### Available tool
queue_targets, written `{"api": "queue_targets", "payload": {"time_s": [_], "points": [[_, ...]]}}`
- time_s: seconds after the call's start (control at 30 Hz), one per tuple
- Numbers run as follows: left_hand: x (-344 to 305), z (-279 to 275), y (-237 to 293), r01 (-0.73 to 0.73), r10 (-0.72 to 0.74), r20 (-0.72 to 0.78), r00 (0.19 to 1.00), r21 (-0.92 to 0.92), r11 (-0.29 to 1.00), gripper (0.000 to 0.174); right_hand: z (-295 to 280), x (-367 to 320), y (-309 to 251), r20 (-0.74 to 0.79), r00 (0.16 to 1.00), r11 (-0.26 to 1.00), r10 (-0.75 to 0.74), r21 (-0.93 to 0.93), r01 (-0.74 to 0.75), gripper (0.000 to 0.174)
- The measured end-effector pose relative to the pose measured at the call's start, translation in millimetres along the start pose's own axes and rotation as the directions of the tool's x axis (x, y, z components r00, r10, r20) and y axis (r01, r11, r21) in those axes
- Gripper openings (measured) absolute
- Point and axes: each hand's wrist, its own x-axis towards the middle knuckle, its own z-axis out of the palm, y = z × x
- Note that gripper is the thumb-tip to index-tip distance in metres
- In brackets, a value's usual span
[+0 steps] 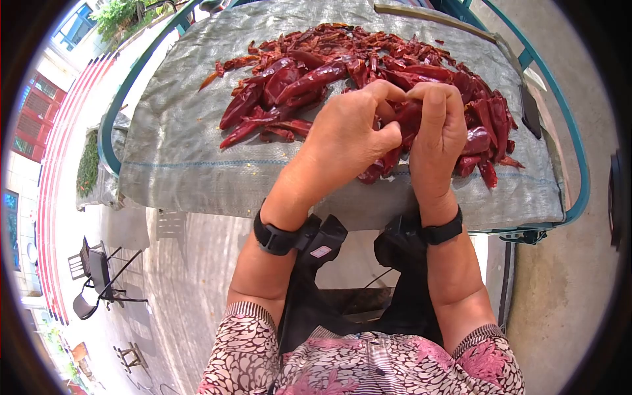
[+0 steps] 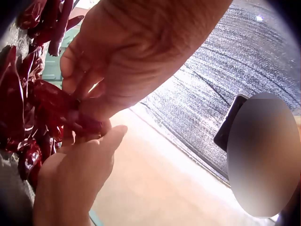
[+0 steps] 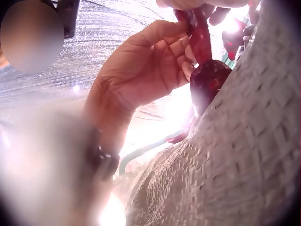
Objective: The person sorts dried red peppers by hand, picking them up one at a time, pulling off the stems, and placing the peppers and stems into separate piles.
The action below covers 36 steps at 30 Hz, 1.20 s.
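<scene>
Over the near side of a heap of dried red chili peppers [image 1: 309,79], both hands meet at their fingertips. Between them they pinch one dark red chili pepper [image 2: 51,100], seen hanging down past the fingers in the right wrist view. My left hand [image 1: 345,128] has its thumb and fingers bent onto it. From the other side my right hand [image 1: 436,135] grips the same pepper, thumb against its end in the left wrist view. In the head view the fingers hide most of this pepper.
Peppers lie in a left pile and a right pile [image 1: 484,125], with smaller broken pieces [image 1: 342,33] behind. Beneath them is a grey woven sack [image 1: 178,131] inside a teal metal frame [image 1: 579,145]. A dark phone-like slab [image 1: 530,112] sits at the right edge. A folding chair [image 1: 99,273] stands at left.
</scene>
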Motion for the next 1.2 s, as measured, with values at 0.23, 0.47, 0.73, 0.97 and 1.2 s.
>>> {"api": "queue_targets", "payload": {"time_s": [0.23, 0.47, 0.73, 0.97, 1.2], "points": [[-12, -42, -2, 0.242, -0.154, -0.252, 0.955, 0.367, 0.898, 0.035, 3, 1, -2, 0.045, 0.992, 0.993, 0.117, 0.020, -0.118, 0.030], [-21, -41, -16, -0.033, -0.072, 0.205, 0.976, 0.468, 0.883, 0.039, 1, 2, 1, 0.004, 0.996, 0.996, 0.086, -0.022, -0.086, 0.030], [-20, -18, -19, -0.015, -0.115, 0.187, 0.976, 0.579, 0.815, 0.040, 2, 1, -3, 0.037, 0.995, 0.995, 0.088, -0.045, -0.087, 0.031], [-13, -26, -15, -0.045, 0.052, -0.004, 0.999, 0.416, 0.908, 0.034, 3, 4, -9, 0.305, 0.926, 0.818, -0.224, -0.457, 0.349, 0.023], [-9, -26, -16, -0.057, 0.089, -0.106, 0.990, 0.273, 0.960, 0.030, 7, 2, 0, 0.200, 0.962, 0.878, -0.185, -0.406, 0.253, 0.014]]}}
